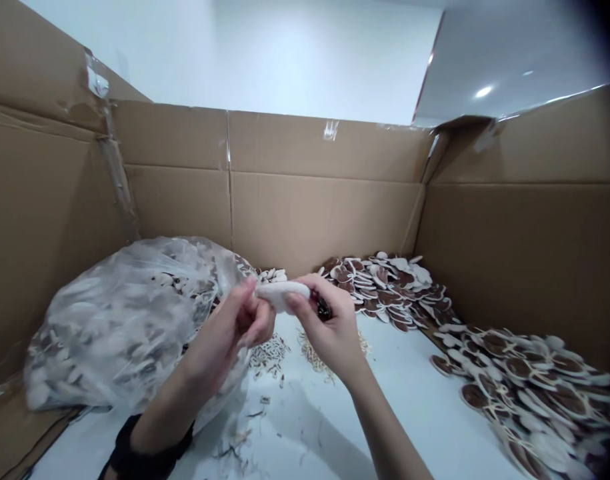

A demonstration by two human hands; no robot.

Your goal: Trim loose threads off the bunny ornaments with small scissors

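In the middle of the head view, a flat, white, soft-looking rounded piece (281,291) is held up edge-on between both hands. My left hand (242,319) pinches its left end between thumb and fingers. At the other end, my right hand (332,323) grips it with the thumb on the near side. A small dark, shiny object (324,309) sits inside my right palm, mostly hidden by the fingers, so its kind cannot be made out. Below the hands lie two small heaps of short pale bits, one left (269,353) and one right (317,353).
A large clear plastic bag (119,313) full of white and brown pieces stands on the left. Brown-and-white flat pieces are piled at the back right (385,287) and right front (539,387). Cardboard walls (325,207) surround the white table (399,373). Dark scraps (232,453) lie near the front.
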